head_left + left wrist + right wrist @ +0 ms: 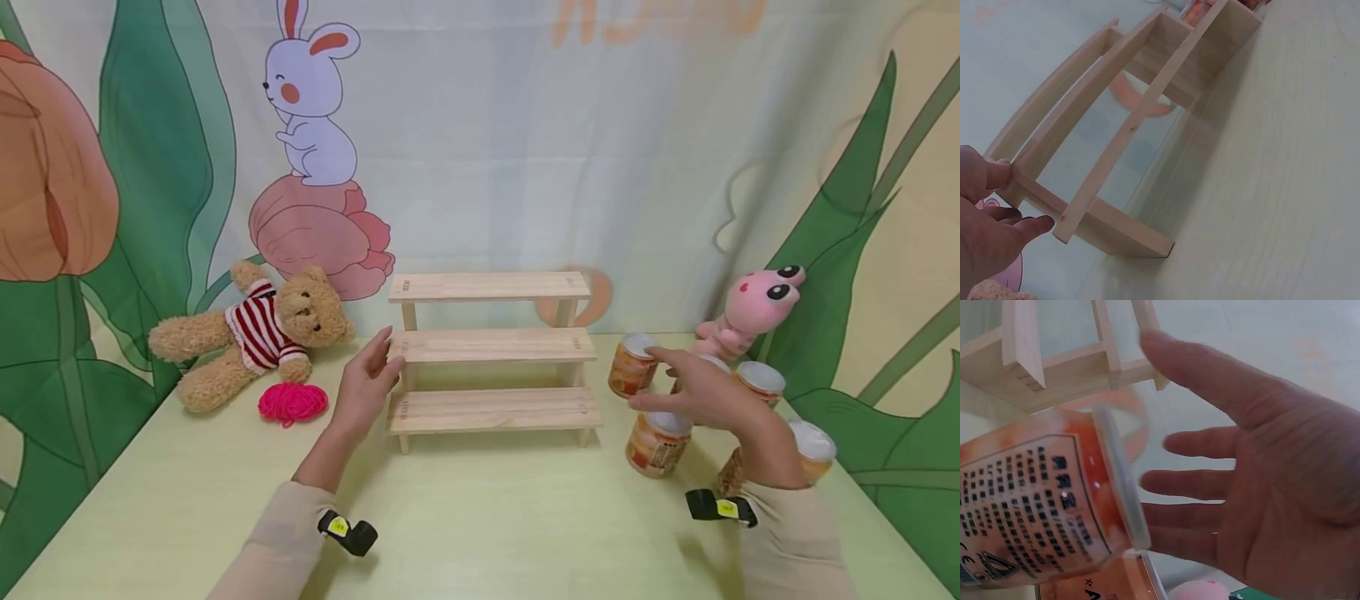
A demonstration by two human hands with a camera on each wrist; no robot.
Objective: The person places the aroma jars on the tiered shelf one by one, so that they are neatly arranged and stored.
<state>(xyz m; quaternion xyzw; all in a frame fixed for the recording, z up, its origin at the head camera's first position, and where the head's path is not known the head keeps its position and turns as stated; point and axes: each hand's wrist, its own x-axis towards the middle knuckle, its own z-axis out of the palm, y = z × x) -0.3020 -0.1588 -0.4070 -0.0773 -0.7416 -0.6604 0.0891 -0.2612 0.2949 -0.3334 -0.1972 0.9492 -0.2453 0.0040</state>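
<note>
A three-tier wooden shelf (491, 346) stands at the middle of the pale green table (480, 517). My left hand (377, 371) rests against the shelf's left end with straight fingers. In the left wrist view its thumb and a fingertip (1040, 224) touch the end of the shelf (1129, 131). My right hand (686, 387) hovers with spread fingers over several white-lidded orange jars, among them one by the shelf (632, 365) and one nearer me (654, 450). In the right wrist view the palm (1260, 481) faces a jar (1047, 500) and holds nothing.
A teddy bear in a striped jumper (251, 333) lies at the back left, with a pink yarn ball (292, 402) in front of it. A pink plush toy (753, 308) leans at the back right behind the jars. A printed backdrop closes off the rear.
</note>
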